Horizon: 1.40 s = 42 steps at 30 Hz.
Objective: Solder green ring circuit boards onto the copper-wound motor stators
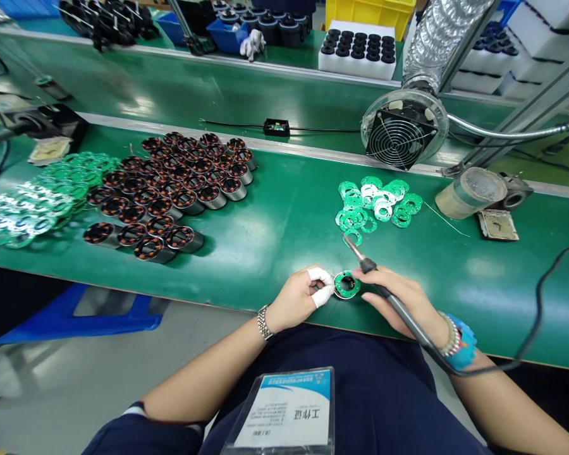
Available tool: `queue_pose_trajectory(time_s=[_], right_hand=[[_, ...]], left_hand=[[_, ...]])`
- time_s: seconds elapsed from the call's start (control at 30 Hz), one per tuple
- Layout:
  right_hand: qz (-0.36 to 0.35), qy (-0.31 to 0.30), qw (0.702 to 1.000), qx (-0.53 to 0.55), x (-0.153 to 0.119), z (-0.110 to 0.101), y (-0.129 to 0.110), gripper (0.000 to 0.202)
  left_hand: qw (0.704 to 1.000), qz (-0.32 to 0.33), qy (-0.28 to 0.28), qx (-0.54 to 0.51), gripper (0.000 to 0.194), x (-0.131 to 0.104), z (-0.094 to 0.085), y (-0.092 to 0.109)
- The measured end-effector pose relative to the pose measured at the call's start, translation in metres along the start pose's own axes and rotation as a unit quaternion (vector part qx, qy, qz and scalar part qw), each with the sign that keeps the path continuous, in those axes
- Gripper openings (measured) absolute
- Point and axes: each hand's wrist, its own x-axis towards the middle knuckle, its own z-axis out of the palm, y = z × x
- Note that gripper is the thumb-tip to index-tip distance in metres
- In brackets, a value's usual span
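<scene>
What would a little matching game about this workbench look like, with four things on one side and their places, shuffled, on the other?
Things
1. Soldering iron
2. Fan
3. White finger covers
4. Yellow bin

Places
A. Behind the white tray
B. On the left hand
C. At the lower end of the silver hose
D. In the right hand

Right pairs
1-D, 2-C, 3-B, 4-A
</scene>
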Motion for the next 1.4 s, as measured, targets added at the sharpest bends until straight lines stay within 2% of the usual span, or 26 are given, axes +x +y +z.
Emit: queue_pose_trajectory(time_s=[0.1,0.17,0.23,0.3,0.37,0.43,0.57,0.67,0.8,0.9,0.97,1.07,1.23,1.4], right_hand=[[-0.011,-0.081,0.997,0.014,0.011,0.006,0.010,0.034],[0.001,-0.087,0.996,0.015,0.014,0.009,0.011,0.034],[0.022,-0.068,0.997,0.015,0.013,0.011,0.010,0.034],[0.047,-0.045,0.998,0.014,0.008,0.015,0.008,0.034],[0.067,-0.023,0.997,0.011,0.002,0.019,0.006,0.035],[0.080,-0.001,0.997,0.004,-0.003,0.025,0.004,0.038],[0.082,0.041,0.996,-0.009,-0.008,0.034,0.001,0.038],[0.078,0.053,0.995,-0.018,-0.009,0.037,-0.001,0.039],[0.075,0.058,0.995,-0.021,-0.009,0.036,-0.003,0.041],[0.053,0.078,0.995,-0.012,-0.006,0.036,-0.006,0.037],[0.038,0.087,0.995,-0.003,-0.003,0.036,-0.008,0.030],[0.030,0.083,0.996,0.016,0.002,0.037,-0.009,0.024],[0.039,0.079,0.995,0.047,0.005,0.037,-0.010,0.026],[0.031,0.075,0.995,0.051,0.006,0.036,-0.012,0.027]], left_hand=[[1.000,0.009,-0.001,0.018,0.009,-0.003,-0.001,-0.002],[0.996,0.048,0.007,0.076,0.009,-0.007,-0.006,-0.006],[0.974,0.137,0.000,0.178,0.013,-0.011,-0.012,-0.009],[0.932,0.231,-0.022,0.278,0.019,-0.014,-0.018,-0.012],[0.899,0.285,-0.040,0.331,0.019,-0.015,-0.020,-0.013],[0.891,0.305,-0.038,0.335,0.016,-0.013,-0.019,-0.012],[0.909,0.321,-0.020,0.265,0.010,-0.009,-0.008,-0.011],[0.939,0.275,-0.014,0.204,0.009,-0.010,0.000,-0.007],[0.992,0.097,-0.028,0.073,0.008,-0.013,0.004,0.001],[0.998,0.006,-0.048,-0.031,0.008,-0.013,0.003,0.005],[0.997,-0.008,-0.054,-0.054,0.008,-0.013,0.002,0.006],[0.998,0.008,-0.054,-0.041,0.008,-0.012,0.000,0.008],[0.998,0.030,-0.044,-0.022,0.008,-0.012,-0.001,0.009],[0.998,0.024,-0.039,-0.036,0.009,-0.012,-0.001,0.006]])
